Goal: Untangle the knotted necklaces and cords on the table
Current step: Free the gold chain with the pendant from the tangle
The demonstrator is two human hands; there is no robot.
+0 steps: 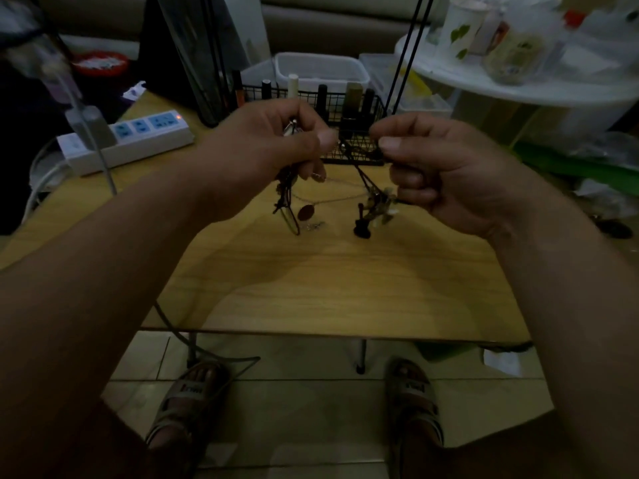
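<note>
Both my hands are raised above the wooden table (328,281), holding a tangle of necklaces and cords between them. My left hand (262,150) grips a bunch of dark cords with a metal clasp showing at its top; a loop and a reddish oval pendant (305,212) hang below it. My right hand (439,167) pinches a black cord (361,171) between thumb and forefinger. From that cord dangle a cluster of pale charms (378,205) and a small black guitar-shaped pendant (361,226). A thin chain sags between the two bunches.
A black wire basket (345,98) with lipsticks and small bottles stands behind my hands. A white power strip (135,140) lies at the table's left. White plastic boxes and a cluttered round white table (518,81) sit at the back right. Below the table edge are tiled floor and sandalled feet.
</note>
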